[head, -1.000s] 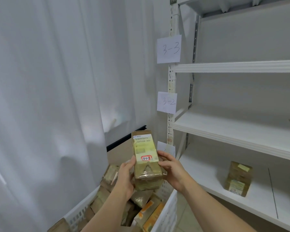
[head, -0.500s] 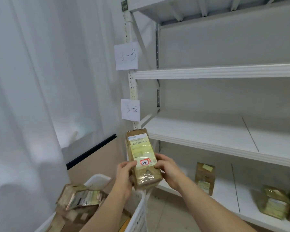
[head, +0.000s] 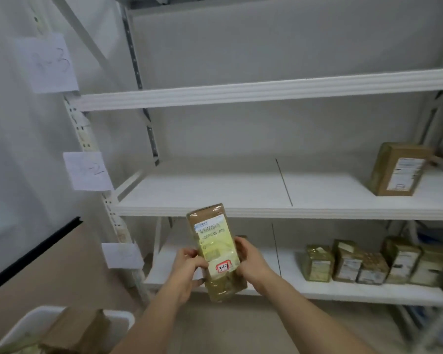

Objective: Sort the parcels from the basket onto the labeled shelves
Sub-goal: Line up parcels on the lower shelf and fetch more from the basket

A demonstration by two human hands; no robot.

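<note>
Brown taped cardboard parcel [head: 216, 251] upright before the white metal shelves [head: 241, 210] — I see left hand [head: 188, 268] and right hand [head: 253, 264] clasping its sides.

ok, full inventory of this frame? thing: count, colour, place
held parcel: 1, brown, red-ringed 3-1-7 tag, upright before the bottom shelf
shelf unit: 1, white, three boards seen
paper labels: 3, white, on left post; 3-3 on top, lowest unreadable
bottom-shelf parcels: about five, brown, row at right
box: 1, brown, middle shelf, far right
basket: 1, white, bottom left, holds parcels
left hand: grips held parcel's left edge
right hand: grips its right edge
</note>
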